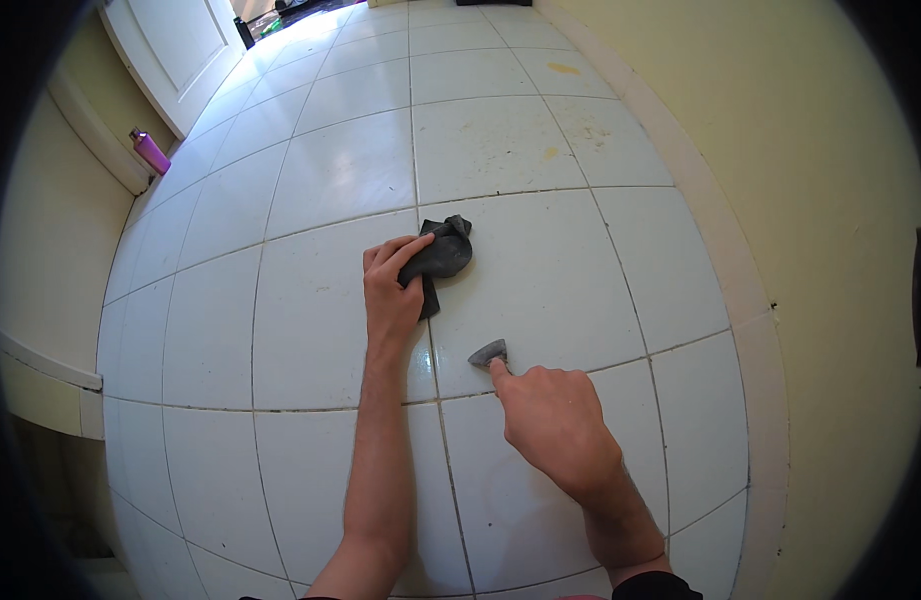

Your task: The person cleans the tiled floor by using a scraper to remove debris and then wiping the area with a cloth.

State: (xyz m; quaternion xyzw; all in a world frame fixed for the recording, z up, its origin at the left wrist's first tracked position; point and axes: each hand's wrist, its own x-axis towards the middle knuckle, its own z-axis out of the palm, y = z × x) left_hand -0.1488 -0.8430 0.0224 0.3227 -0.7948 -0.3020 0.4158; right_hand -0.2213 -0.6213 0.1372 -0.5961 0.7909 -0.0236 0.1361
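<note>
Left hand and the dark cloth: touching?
Touching. Head view shows the left hand with its fingers lying over the dark cloth, pressing it on the tile floor.

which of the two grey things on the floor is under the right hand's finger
The small grey triangular piece, pinned by the right hand's fingertip on the white tiled floor. The larger dark grey crumpled cloth lies farther off, under the left hand.

White tiled floor with dark cloth, small grey scraper, purple bottle.
</note>
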